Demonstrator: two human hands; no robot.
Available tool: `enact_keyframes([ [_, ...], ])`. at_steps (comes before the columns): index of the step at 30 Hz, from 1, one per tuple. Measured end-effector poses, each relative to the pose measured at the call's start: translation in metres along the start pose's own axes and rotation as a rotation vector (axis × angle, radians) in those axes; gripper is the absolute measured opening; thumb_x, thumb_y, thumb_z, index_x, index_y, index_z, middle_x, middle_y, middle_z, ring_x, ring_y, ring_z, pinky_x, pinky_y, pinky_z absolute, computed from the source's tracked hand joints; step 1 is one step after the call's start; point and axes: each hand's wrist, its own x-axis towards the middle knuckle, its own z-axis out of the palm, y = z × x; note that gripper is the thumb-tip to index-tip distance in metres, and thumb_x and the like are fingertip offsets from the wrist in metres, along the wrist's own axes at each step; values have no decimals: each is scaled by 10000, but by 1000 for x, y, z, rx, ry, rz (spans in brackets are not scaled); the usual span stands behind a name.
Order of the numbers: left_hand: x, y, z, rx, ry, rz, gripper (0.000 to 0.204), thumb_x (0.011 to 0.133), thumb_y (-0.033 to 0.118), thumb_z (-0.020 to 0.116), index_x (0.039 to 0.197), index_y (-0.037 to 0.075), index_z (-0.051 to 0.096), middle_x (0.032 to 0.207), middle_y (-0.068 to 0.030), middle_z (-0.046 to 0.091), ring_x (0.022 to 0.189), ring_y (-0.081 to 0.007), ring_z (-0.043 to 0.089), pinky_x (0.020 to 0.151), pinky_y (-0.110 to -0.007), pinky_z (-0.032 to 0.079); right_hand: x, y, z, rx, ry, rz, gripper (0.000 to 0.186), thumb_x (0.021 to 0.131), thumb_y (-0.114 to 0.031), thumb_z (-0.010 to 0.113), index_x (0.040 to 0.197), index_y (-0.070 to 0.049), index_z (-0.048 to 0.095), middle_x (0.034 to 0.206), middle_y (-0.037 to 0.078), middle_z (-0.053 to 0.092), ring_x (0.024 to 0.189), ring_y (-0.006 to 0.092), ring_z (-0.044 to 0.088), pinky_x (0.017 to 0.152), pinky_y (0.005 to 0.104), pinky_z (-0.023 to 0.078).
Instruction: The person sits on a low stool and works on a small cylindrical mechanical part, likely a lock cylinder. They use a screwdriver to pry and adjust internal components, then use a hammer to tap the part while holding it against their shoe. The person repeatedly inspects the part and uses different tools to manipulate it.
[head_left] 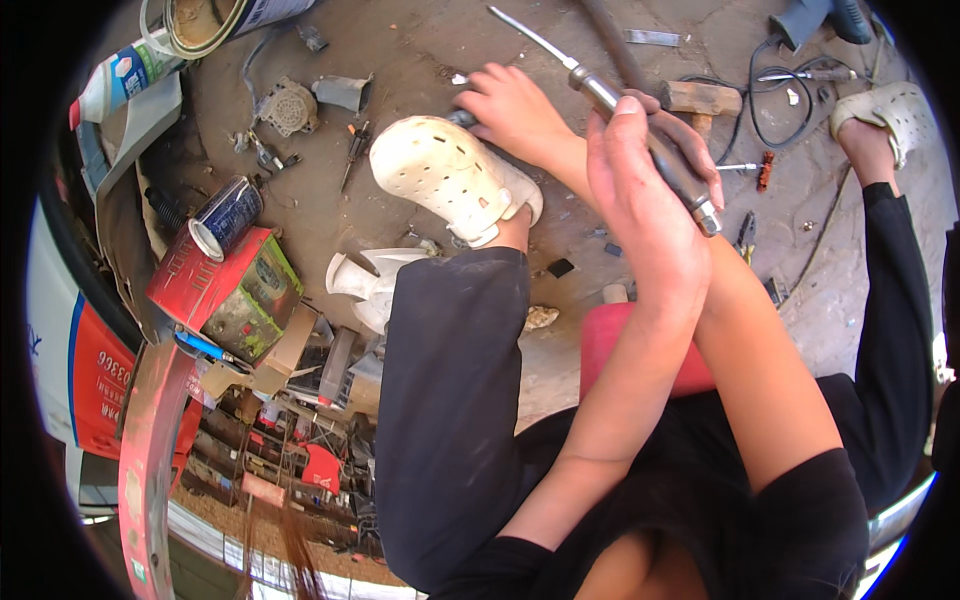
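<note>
My left hand (640, 165) is wrapped around the dark handle of a screwdriver (600, 92), its metal shank pointing up and to the left. The capped butt end sticks out below the fingers. Under the left forearm crosses my right arm, reaching down to the floor. There my right hand (510, 110) has its fingers curled beside my white clog (440, 175). A dark rounded piece (461, 118) shows at those fingers; the rest of it is hidden by the clog and hand. Just right of my left hand lies a hammer with a wooden-looking head (702, 98).
A grey power tool (822, 20) with a black cord lies at far right, pliers (746, 232) nearer. Leftward are a round metal part (290, 107), a blue can (226, 215) on a red box (225, 290), a white fan-like part (370, 285) and a bucket (205, 25).
</note>
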Motion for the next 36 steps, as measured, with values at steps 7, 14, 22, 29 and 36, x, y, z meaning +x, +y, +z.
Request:
enact_keyframes([
  [7, 3, -12, -7, -18, -38, -18, 251, 961, 290, 414, 929, 46, 465, 562, -82, 505, 375, -170, 437, 353, -270, 340, -46, 11, -3, 51, -45, 8, 390, 670, -149, 755, 1041, -111, 639, 973, 60, 579, 985, 282, 514, 850, 390, 433],
  [14, 3, -17, -4, -38, -41, -63, 242, 961, 282, 409, 911, 52, 464, 557, -72, 508, 367, -158, 439, 338, -260, 332, -45, 9, -13, 75, -63, -13, 352, 675, -118, 743, 1009, -93, 634, 992, 56, 590, 1020, 278, 513, 896, 376, 437],
  [22, 8, -25, -8, -38, -44, -95, 240, 964, 283, 402, 919, 54, 456, 557, -67, 506, 369, -153, 435, 339, -257, 332, -39, 12, -14, 77, -95, -100, 379, 664, -81, 737, 1021, -82, 612, 999, 56, 585, 1012, 282, 509, 892, 376, 443],
  [29, 16, -30, -16, -99, 61, -76, 258, 973, 309, 394, 919, 63, 451, 555, -55, 498, 379, -133, 430, 337, -248, 327, -70, 24, -33, 59, -22, -6, 390, 709, -115, 733, 1067, -58, 590, 1019, 80, 583, 1000, 297, 514, 887, 384, 432],
  [36, 26, -54, -40, -83, 179, -25, 291, 960, 341, 419, 947, 57, 483, 581, -43, 515, 419, -110, 440, 359, -250, 328, -148, 34, -79, -378, 522, 494, 407, 754, -188, 744, 1063, -2, 554, 1019, 132, 566, 993, 321, 507, 868, 407, 408],
])
